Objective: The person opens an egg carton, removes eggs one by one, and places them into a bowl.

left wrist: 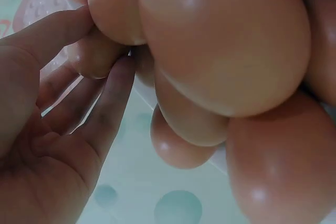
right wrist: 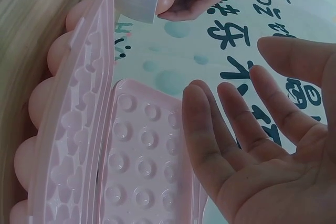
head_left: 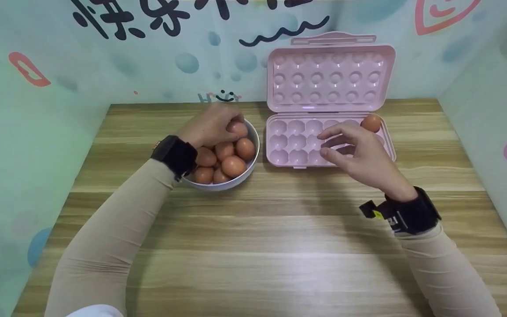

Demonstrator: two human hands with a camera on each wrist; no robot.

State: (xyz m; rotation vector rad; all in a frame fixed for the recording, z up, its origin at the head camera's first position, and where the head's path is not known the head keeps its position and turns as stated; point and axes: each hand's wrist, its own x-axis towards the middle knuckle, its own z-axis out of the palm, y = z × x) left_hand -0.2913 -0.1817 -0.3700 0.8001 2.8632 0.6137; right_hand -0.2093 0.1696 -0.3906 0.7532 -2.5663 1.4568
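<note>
My left hand (head_left: 211,124) reaches over the far side of a white bowl (head_left: 240,179) heaped with brown eggs (head_left: 234,166). Its thumb and fingers pinch one egg (head_left: 238,129) at the bowl's far right. In the left wrist view, the fingertips lie around that egg (left wrist: 97,56), partly behind other eggs. Over the right part of a pink egg box (head_left: 282,141) hovers my right hand (head_left: 359,154), fingers spread and slightly bent, holding nothing. A single egg (head_left: 371,123) sits in the far right corner pocket of the box. Some pockets are hidden under the right hand.
The box's lid (head_left: 330,79) stands raised behind it, near a printed backdrop (head_left: 148,70). Bowl and box stand side by side on a wood-grain table (head_left: 271,246), with a small gap between them. Printed side walls (head_left: 500,127) flank the table.
</note>
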